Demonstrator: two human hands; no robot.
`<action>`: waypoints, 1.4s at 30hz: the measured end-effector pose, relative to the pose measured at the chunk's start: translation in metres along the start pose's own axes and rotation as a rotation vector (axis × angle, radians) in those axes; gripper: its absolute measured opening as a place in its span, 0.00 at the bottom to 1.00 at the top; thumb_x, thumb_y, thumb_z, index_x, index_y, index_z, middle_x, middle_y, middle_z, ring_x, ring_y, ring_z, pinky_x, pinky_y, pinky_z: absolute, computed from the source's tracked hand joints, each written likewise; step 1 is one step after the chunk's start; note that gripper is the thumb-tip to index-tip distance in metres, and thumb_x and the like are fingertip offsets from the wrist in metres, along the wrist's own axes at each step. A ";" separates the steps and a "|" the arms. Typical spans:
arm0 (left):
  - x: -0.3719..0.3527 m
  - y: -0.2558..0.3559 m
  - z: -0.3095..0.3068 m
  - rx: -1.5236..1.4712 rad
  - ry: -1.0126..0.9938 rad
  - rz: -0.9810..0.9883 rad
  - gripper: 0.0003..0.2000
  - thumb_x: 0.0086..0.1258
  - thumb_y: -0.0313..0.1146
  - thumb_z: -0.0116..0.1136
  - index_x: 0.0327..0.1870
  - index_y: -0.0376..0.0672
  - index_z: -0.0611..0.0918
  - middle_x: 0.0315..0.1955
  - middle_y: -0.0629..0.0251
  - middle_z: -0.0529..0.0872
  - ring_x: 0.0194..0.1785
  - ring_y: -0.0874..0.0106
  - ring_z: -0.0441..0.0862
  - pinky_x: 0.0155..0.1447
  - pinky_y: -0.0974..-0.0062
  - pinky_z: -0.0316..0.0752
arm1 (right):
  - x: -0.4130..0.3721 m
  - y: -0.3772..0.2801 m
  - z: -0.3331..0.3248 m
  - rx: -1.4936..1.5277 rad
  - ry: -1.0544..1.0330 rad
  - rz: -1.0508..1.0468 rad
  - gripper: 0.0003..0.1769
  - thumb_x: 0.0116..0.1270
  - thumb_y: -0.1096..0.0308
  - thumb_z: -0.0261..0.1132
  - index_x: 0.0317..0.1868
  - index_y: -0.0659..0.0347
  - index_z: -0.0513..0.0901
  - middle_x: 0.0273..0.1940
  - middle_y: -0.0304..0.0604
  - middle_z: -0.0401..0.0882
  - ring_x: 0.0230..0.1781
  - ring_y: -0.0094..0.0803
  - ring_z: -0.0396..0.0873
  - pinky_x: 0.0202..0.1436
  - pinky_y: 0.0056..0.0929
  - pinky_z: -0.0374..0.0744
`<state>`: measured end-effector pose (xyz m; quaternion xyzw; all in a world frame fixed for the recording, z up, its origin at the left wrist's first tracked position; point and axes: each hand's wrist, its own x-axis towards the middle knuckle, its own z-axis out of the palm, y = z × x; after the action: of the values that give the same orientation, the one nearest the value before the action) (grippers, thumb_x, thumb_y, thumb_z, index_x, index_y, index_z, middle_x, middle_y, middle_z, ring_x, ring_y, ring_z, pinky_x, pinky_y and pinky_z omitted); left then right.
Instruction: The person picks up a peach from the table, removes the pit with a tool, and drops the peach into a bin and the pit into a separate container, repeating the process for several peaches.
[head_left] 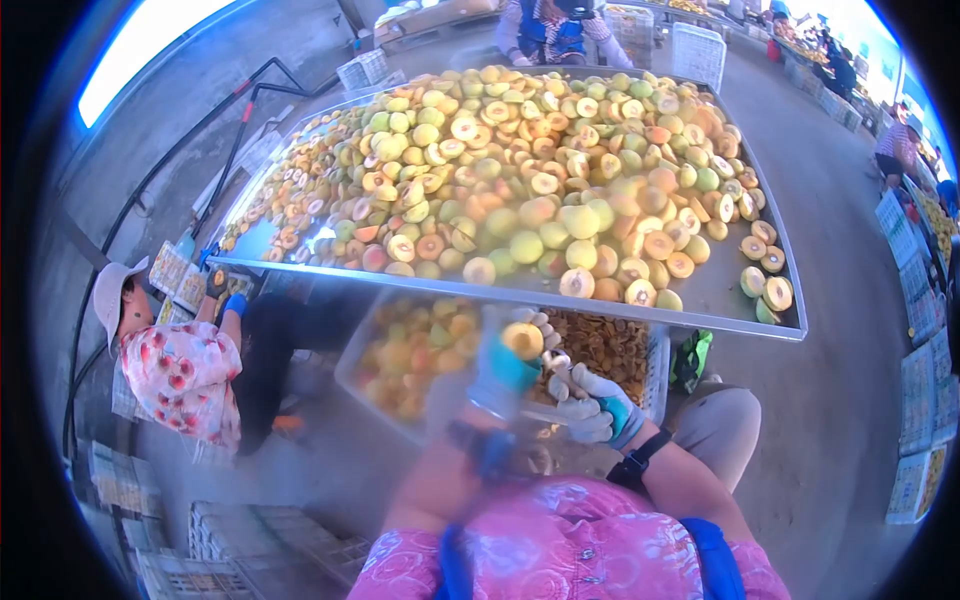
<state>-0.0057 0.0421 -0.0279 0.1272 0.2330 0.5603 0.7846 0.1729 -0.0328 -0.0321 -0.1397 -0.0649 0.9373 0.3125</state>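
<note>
My left hand, in a teal and grey glove and smeared by motion, is closed around a peach half with its cut face showing. Just right of it, my right hand, in a similar glove, grips a metal pitting tool; its shiny end is close to the peach half, and its exact shape is hard to make out. Both hands are over a crate of brown pits. Beside that, on the left, stands a crate of whole and cut peaches.
A metal-rimmed table heaped with peaches, many halved, spans the front. A co-worker in a sun hat sits at left; another person is across the table. Stacked crates stand lower left, with more at right.
</note>
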 end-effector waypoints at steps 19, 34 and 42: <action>0.094 0.117 -0.005 2.104 0.388 0.160 0.29 0.58 0.46 0.66 0.59 0.43 0.78 0.54 0.51 0.81 0.47 0.64 0.85 0.52 0.67 0.78 | 0.024 0.006 -0.006 -0.382 0.462 -0.081 0.22 0.72 0.39 0.55 0.40 0.50 0.73 0.20 0.26 0.59 0.14 0.17 0.55 0.15 0.18 0.53; 0.021 -0.010 0.034 0.270 -0.006 0.143 0.17 0.68 0.32 0.55 0.56 0.39 0.74 0.44 0.58 0.81 0.44 0.64 0.81 0.50 0.68 0.80 | -0.007 -0.014 0.044 -0.234 -0.024 -0.153 0.21 0.74 0.42 0.53 0.46 0.51 0.75 0.20 0.29 0.65 0.10 0.19 0.57 0.12 0.18 0.55; 0.014 -0.033 0.046 0.182 -0.110 0.015 0.18 0.73 0.37 0.54 0.57 0.34 0.72 0.45 0.51 0.81 0.45 0.60 0.82 0.47 0.66 0.82 | -0.004 -0.013 0.005 -0.790 0.502 -0.485 0.17 0.77 0.60 0.54 0.56 0.62 0.76 0.46 0.41 0.79 0.44 0.26 0.76 0.49 0.27 0.76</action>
<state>0.0483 0.0465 -0.0070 0.2303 0.2388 0.5350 0.7770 0.1821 -0.0248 -0.0241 -0.4480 -0.3667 0.6801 0.4498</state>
